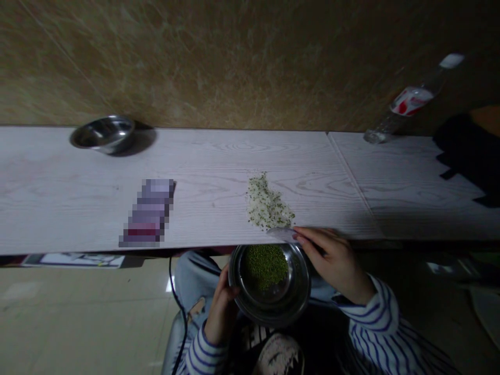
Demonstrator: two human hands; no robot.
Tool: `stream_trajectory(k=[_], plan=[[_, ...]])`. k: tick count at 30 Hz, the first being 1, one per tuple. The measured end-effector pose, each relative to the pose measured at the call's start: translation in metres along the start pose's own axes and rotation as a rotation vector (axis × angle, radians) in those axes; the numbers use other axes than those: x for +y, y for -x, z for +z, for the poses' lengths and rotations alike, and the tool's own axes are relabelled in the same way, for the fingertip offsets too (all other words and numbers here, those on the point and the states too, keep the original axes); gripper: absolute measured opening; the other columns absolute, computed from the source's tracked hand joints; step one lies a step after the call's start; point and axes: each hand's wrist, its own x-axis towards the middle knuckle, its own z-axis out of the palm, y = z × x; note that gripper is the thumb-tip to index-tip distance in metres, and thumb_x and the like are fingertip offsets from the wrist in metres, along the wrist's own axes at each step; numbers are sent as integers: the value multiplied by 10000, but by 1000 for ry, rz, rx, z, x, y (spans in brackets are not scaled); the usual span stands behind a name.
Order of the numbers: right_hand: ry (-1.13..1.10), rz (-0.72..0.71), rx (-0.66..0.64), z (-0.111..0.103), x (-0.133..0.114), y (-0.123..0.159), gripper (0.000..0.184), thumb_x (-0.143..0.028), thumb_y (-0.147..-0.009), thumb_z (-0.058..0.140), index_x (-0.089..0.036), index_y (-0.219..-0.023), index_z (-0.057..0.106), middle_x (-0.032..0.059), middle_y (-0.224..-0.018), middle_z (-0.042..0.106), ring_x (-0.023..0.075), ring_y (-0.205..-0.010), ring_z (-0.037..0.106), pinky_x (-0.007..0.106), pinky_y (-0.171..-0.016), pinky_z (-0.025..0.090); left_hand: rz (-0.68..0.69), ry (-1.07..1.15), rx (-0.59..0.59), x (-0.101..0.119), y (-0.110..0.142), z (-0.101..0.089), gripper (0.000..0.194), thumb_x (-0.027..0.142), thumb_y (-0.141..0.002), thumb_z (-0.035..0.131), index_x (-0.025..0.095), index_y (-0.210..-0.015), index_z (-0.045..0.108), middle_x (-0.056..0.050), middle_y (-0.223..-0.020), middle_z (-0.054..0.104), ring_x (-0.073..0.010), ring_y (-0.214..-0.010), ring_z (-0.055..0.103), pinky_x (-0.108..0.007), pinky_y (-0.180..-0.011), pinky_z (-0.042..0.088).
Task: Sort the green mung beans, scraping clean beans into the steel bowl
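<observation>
My left hand (223,307) is closed on the left rim of a steel bowl (300,302), which sits over my lap just below the table edge. Green mung beans (263,265) lie inside it. Between the thumb and fingers of my right hand (332,260) is a thin, pale, translucent flat piece (280,234); its exact kind is unclear. This piece rests low over the table edge, at the near side of a loose pile of white rice grains mixed with green beans (267,203).
A second steel bowl (117,143) stands at the back left of the whitish table (211,156). Nearer is a pixelated phone-like slab (148,213). A clear bottle (410,101) with a white cap stands at the back right, beside a dark cloth item (469,151). A marbled wall closes the back.
</observation>
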Motion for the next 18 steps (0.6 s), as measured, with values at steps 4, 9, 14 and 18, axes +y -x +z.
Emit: stream_trajectory(k=[4,9,14,18], plan=[[25,11,6,1,4,-7,252,-215,-961,560,-242,-1117,757,70,-1010,809,225,-897,765,371,-825,615,14,-5,-7,-2,-3,-2,516,324,-714,716,249,-1224,728,-83,-1288,707,-385,-1321,505,-496,-1101,387],[26,6,-8,4,18,-24,261,-218,-962,552,-253,-1123,754,59,-1043,807,221,-929,763,377,-851,611,20,8,-12,-3,-4,-2,512,299,-734,705,270,-1245,726,-65,-1328,692,-370,-1356,481,-485,-1126,364],[41,-5,-5,4,23,-38,255,-195,-954,551,-227,-1100,758,67,-1019,810,225,-913,763,384,-835,610,13,8,-30,-1,-2,3,501,306,-749,696,275,-1248,724,-61,-1318,698,-367,-1340,495,-484,-1107,382],[43,9,4,-3,21,-37,255,-209,-952,550,-249,-1093,758,54,-1017,810,223,-904,762,381,-829,607,4,2,-18,0,-2,5,520,319,-739,704,258,-1255,718,-78,-1323,692,-380,-1339,493,-494,-1107,378]])
